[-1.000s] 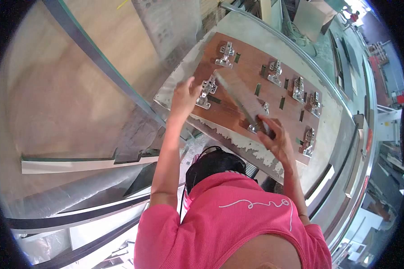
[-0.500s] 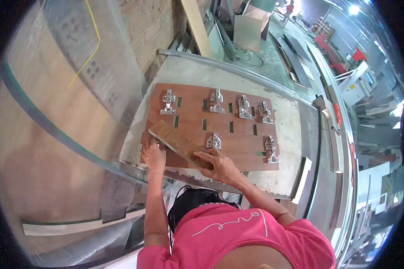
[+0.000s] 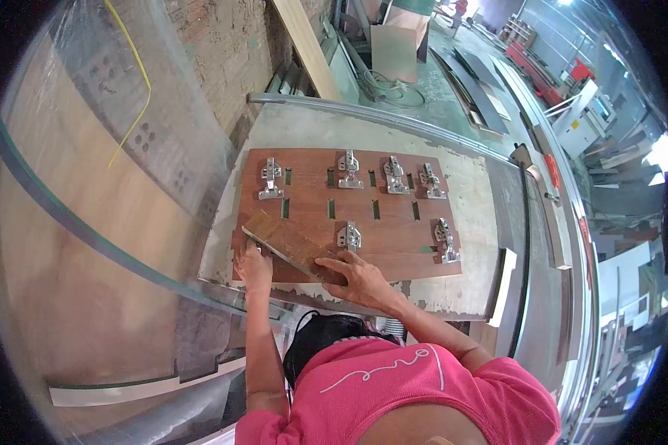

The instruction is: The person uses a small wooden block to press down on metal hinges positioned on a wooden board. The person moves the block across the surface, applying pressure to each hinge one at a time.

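A reddish-brown board (image 3: 393, 230) with rectangular slots lies on the pale worktable. Several metal hinges rest on it, among them one at the upper left (image 3: 271, 179), one at the lower middle (image 3: 349, 236) and one at the lower right (image 3: 445, 241). My right hand (image 3: 360, 283) grips the near end of a flat brown wooden block (image 3: 289, 241), which lies diagonally over the board's lower left. My left hand (image 3: 254, 267) is at the block's far end, by the board's left corner, fingers closed around a small metal part that is mostly hidden.
The worktable (image 3: 467, 200) has a metal rail (image 3: 386, 117) along its far edge. A plastic-covered wood panel (image 3: 89, 245) stands at the left. Beyond are a brick wall, a leaning plank (image 3: 308, 48) and, far off, a person (image 3: 459, 10).
The whole view has shifted slightly, with the background moving left and the board sitting a little lower. Both hands keep nearly the same places on the board and block.
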Action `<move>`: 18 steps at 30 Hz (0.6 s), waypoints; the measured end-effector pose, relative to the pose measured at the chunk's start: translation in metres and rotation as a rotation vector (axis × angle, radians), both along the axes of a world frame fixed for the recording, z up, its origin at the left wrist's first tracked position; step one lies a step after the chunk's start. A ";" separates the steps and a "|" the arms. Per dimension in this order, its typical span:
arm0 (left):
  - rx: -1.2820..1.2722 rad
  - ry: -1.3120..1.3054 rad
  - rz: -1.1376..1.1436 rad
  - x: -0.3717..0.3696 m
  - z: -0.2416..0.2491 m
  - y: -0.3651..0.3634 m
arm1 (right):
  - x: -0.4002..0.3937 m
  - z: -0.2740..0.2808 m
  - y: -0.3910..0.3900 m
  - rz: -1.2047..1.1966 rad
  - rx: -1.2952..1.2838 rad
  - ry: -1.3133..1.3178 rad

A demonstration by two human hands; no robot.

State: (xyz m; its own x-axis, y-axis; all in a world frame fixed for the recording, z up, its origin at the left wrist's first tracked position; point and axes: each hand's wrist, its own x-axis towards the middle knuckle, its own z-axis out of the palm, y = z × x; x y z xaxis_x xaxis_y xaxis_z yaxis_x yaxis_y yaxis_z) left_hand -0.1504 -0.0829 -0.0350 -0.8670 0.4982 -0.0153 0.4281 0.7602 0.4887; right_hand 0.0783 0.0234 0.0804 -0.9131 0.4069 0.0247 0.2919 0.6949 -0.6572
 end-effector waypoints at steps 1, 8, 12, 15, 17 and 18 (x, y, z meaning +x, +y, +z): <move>0.000 0.001 -0.001 0.001 0.004 0.001 | 0.000 -0.001 0.000 -0.001 0.000 0.001; 0.010 0.062 -0.002 -0.002 -0.003 0.002 | 0.003 -0.007 -0.001 -0.007 0.035 -0.019; -0.019 0.039 0.010 -0.001 -0.002 0.003 | 0.003 -0.008 0.000 0.003 0.035 -0.038; 0.032 0.070 -0.014 -0.001 -0.004 0.001 | 0.003 -0.009 0.000 0.003 0.061 0.032; 0.033 0.047 -0.006 -0.001 -0.001 0.002 | 0.004 -0.004 0.000 -0.001 0.053 0.004; 0.031 0.022 0.003 0.000 0.002 0.003 | 0.005 -0.002 0.000 -0.003 0.044 -0.027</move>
State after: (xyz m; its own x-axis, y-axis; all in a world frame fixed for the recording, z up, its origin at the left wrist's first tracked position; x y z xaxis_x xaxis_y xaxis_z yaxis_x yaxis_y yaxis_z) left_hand -0.1504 -0.0803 -0.0332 -0.8684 0.4954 0.0190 0.4366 0.7461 0.5027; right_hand 0.0829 0.0230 0.0788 -0.9125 0.4087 0.0184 0.3109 0.7221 -0.6180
